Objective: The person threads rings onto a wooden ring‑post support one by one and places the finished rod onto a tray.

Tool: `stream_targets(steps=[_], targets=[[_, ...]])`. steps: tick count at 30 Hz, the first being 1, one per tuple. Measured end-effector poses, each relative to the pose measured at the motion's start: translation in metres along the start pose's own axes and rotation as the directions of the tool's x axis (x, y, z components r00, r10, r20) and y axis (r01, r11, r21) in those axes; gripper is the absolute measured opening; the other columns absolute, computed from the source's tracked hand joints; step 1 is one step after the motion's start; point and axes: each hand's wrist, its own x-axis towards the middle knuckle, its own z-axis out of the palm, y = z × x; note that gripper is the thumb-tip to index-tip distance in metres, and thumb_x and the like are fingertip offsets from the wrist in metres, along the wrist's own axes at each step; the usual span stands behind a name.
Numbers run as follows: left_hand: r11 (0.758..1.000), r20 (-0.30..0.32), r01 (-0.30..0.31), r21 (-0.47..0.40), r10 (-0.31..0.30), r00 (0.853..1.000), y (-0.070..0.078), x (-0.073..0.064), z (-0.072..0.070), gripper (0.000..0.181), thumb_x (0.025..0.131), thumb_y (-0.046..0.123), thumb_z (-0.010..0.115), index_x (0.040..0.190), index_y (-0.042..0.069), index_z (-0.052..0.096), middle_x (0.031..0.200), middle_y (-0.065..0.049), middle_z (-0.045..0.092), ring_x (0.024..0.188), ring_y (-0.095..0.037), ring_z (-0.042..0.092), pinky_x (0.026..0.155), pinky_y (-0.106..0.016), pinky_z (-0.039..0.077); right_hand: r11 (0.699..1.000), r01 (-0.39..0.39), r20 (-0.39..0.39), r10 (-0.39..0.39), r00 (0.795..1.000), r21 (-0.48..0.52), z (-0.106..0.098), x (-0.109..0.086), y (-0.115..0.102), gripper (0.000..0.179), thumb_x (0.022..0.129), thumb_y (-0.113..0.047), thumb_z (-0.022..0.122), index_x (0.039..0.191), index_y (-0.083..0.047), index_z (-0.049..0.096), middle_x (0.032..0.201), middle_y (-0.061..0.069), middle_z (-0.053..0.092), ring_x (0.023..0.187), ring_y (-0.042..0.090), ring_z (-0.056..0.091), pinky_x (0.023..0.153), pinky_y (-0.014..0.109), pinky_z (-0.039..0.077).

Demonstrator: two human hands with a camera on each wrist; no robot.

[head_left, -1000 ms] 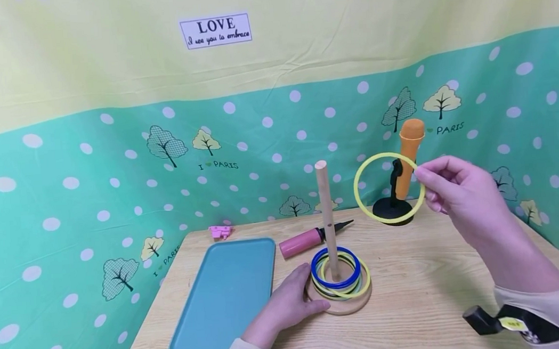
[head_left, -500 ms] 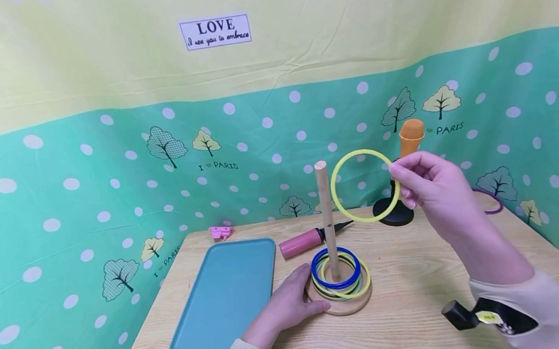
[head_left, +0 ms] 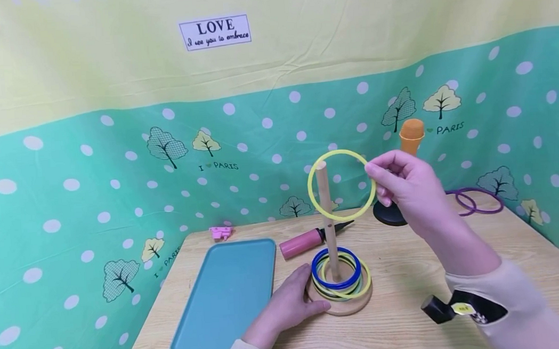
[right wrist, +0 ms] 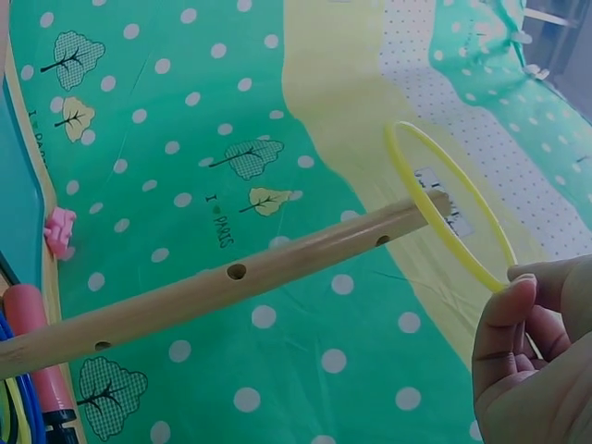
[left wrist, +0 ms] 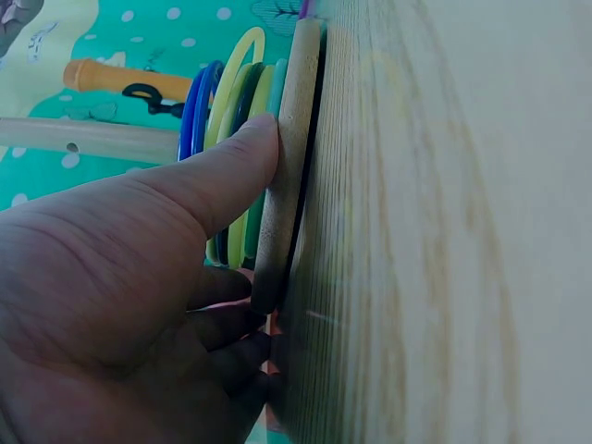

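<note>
Yellow plastic showed bright where my right hand [head_left: 405,188] held a thin ring [head_left: 339,152], its right edge pinched between thumb and fingers, the circle raised well above the counter [head_left: 402,300]. It hung at the top of the wooden post [head_left: 325,193], whose tip showed within the circle; whether the ring went around the tip or only stood in front of it, I could not tell.

My left hand [head_left: 289,302] gripped the left side of the round base [head_left: 347,310], thumb at the near edge, the other fingers along the left rim. Around the foot of the post lay stacked rings, blue rings [head_left: 336,285] on top, yellow, dark and green ones below.

Just beyond the post lay a pink pump [head_left: 303,243], its black nozzle pointing right. A teal tray [head_left: 225,300] lay to the left, a small pink toy [head_left: 221,232] past its far edge. At the far right, behind my right hand, stood an orange microphone [head_left: 411,129], with purple rings [head_left: 502,203] overlapping farther right.
</note>
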Motion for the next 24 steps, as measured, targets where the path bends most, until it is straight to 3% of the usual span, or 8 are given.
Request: stream_targets(steps=[12, 24], targets=[[1.000, -0.004, 0.001, 0.016, -0.001, 1.000, -0.002, 0.001, 0.001, 0.104, 0.093, 0.054, 0.089, 0.169, 0.003, 0.041, 0.171, -0.020, 0.044, 0.157, -0.037, 0.044, 0.127, -0.056, 0.039, 0.999, -0.037, 0.002, 0.037, 0.999, -0.017, 0.010, 0.007, 0.016, 0.025, 0.107, -0.019, 0.078, 0.115, 0.003, 0.069, 0.078, 0.003, 0.058, 0.062, 0.015, 0.054, 0.056, 0.022, 0.052], [1.000, -0.009, -0.005, 0.027, 0.005, 1.000, -0.004, 0.002, 0.002, 0.103, 0.093, 0.054, 0.089, 0.169, 0.003, 0.042, 0.170, -0.021, 0.044, 0.157, -0.037, 0.044, 0.128, -0.055, 0.039, 0.987, -0.111, 0.000, 0.111, 0.994, -0.116, 0.011, 0.005, 0.034, 0.027, 0.109, -0.027, 0.075, 0.119, -0.002, 0.068, 0.084, 0.003, 0.057, 0.070, 0.015, 0.053, 0.060, 0.022, 0.054]])
